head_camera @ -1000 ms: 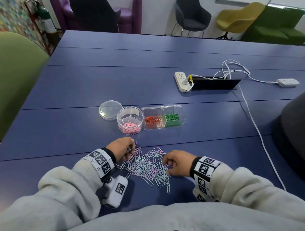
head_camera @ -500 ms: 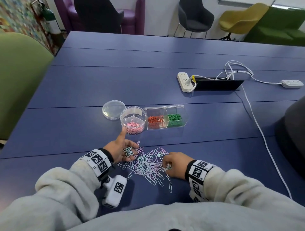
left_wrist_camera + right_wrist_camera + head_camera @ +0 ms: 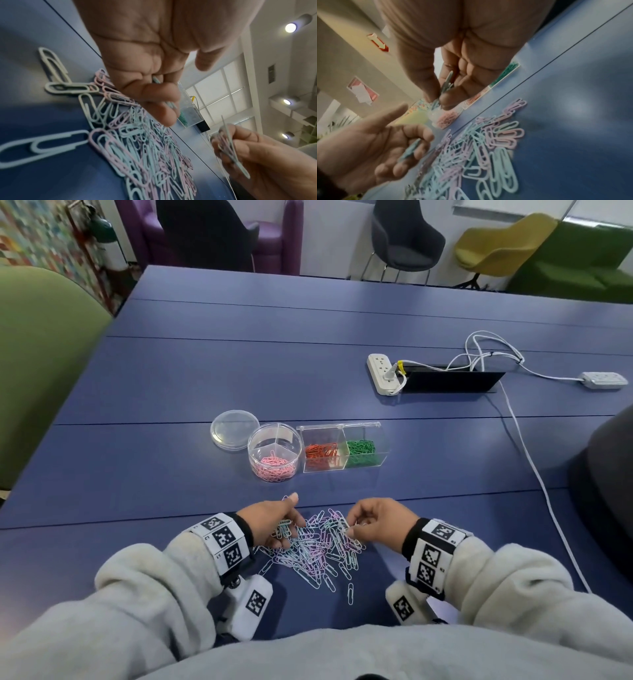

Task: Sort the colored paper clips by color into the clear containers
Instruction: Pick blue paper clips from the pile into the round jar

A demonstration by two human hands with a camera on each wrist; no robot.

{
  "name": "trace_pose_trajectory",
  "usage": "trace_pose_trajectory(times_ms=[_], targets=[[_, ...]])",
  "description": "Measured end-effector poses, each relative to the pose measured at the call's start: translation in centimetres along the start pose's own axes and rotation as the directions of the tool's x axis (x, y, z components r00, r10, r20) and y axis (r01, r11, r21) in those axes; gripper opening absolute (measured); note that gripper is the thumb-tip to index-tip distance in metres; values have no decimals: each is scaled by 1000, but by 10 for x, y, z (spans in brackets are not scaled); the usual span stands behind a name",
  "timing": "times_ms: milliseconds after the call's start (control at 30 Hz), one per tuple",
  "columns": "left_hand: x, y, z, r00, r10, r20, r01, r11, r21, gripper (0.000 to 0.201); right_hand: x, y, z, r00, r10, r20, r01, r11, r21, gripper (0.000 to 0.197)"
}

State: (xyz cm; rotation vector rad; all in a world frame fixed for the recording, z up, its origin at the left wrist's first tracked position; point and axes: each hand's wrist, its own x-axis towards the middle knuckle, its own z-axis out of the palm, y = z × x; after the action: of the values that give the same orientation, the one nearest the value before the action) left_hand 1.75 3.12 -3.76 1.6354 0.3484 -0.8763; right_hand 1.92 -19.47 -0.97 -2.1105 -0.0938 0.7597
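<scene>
A heap of pastel blue and lilac paper clips (image 3: pixel 315 549) lies on the blue table near me. My left hand (image 3: pixel 287 525) sits at the heap's left edge, its curled fingers holding a few pale blue clips (image 3: pixel 169 104); its index finger sticks out forward. My right hand (image 3: pixel 351 529) hovers over the heap's right edge and pinches a small bunch of pale clips (image 3: pixel 445 86) between thumb and fingers. Beyond the heap stand a round clear container (image 3: pixel 274 451) with pink clips and a rectangular clear container (image 3: pixel 342 450) with red clips on the left and green ones on the right.
The round container's clear lid (image 3: pixel 234 429) lies flat to its left. Farther back on the right are a white power strip (image 3: pixel 383 371), a black cable box (image 3: pixel 448 380) and a white cable (image 3: pixel 527 453) running toward me. A dark object (image 3: pixel 606 491) occupies the right edge.
My left hand, palm up with clips half a second ago, has turned over onto the heap's left edge. My right hand has risen from the heap with clips pinched.
</scene>
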Motion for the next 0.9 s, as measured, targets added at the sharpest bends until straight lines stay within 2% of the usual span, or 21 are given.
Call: trace_pose_trajectory(times_ms=[100, 233, 333, 400, 500, 567, 667, 800, 900], targets=[[2, 3, 5, 1000, 8, 12, -8, 1000, 21, 75, 3, -11, -1, 999, -36, -2, 36, 989, 145, 17], [6, 6, 15, 998, -8, 59, 6, 1000, 21, 88, 14, -33, 9, 997, -66, -26, 69, 987, 145, 17], [10, 7, 20, 997, -11, 75, 12, 1000, -11, 88, 22, -45, 18, 997, -74, 8, 72, 988, 133, 18], [11, 7, 20, 999, 3, 39, -2, 1000, -5, 89, 25, -47, 22, 998, -65, 17, 63, 992, 106, 17], [11, 5, 13, 998, 30, -61, -24, 995, 97, 94, 26, -44, 22, 998, -50, -34, 50, 999, 14, 17], [10, 4, 9, 995, 46, -91, -31, 986, 163, 88, 25, -40, 19, 997, -33, -64, 33, 999, 2, 17], [10, 2, 6, 997, 38, -66, -29, 991, 132, 79, 23, -36, 13, 996, -2, -88, 5, 1000, 27, 16], [12, 1, 3, 999, 14, -43, -12, 999, 52, 80, 20, -36, 8, 996, 11, -94, -7, 999, 47, 15], [14, 4, 3, 1000, 18, -21, -18, 1000, 21, 82, 19, -44, 11, 997, -24, -68, 24, 1000, 1, 17]])
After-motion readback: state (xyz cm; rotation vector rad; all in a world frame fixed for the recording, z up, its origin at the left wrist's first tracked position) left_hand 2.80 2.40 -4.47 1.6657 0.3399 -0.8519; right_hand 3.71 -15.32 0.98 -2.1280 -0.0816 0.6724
